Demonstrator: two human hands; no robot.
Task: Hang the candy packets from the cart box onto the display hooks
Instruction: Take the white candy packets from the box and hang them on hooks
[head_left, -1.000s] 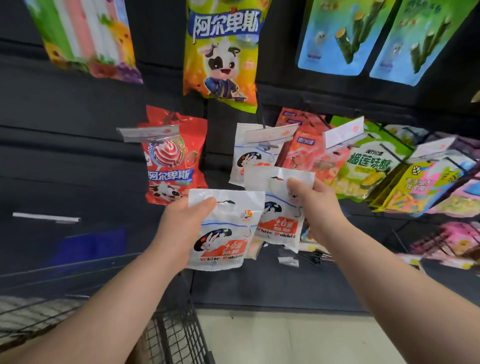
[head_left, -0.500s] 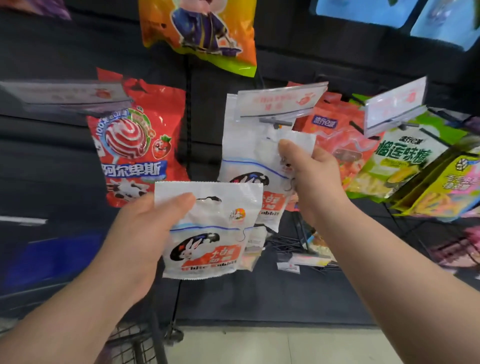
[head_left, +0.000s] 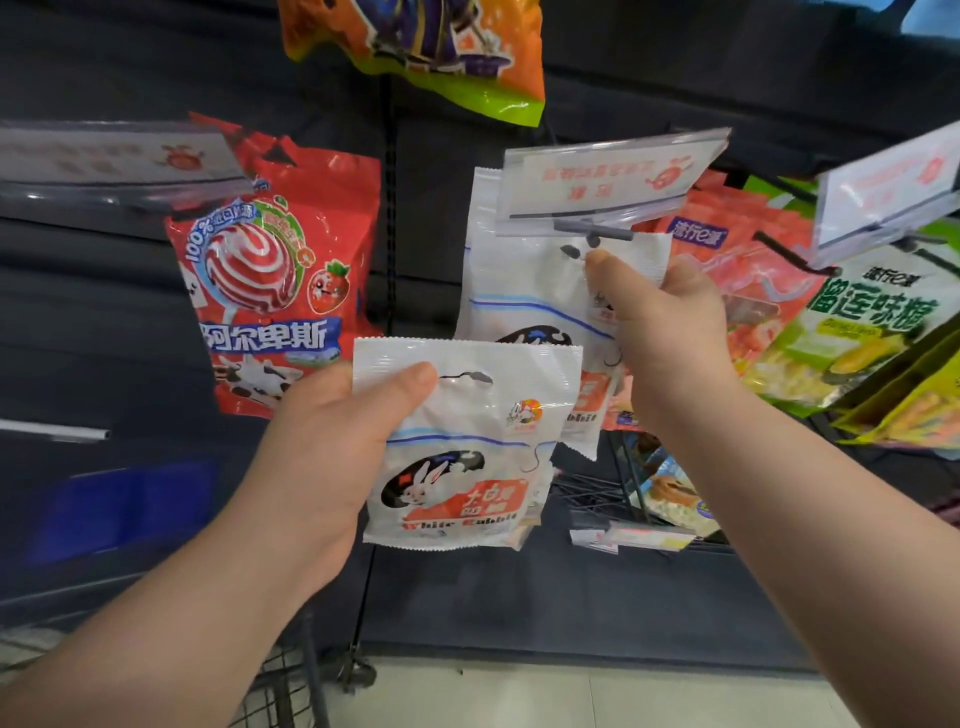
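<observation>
My left hand grips a white candy packet with a rabbit print by its upper left corner, thumb beside the hang hole. My right hand pinches a second white rabbit packet near its top, thumb right under the hang hole. That hole sits just below the tip of the grey display hook. A clear price tag holder hangs over the hook's end. I cannot tell whether another white packet hangs behind the one my right hand holds.
A red lollipop bag hangs at the left under another tag holder. Orange-red bags and green bags hang at the right. An orange bag hangs above. The cart's wire edge is at bottom left.
My right hand lifted its packet up until the hang hole reached the hook tip. The left hand kept its packet and the whole display came closer in view.
</observation>
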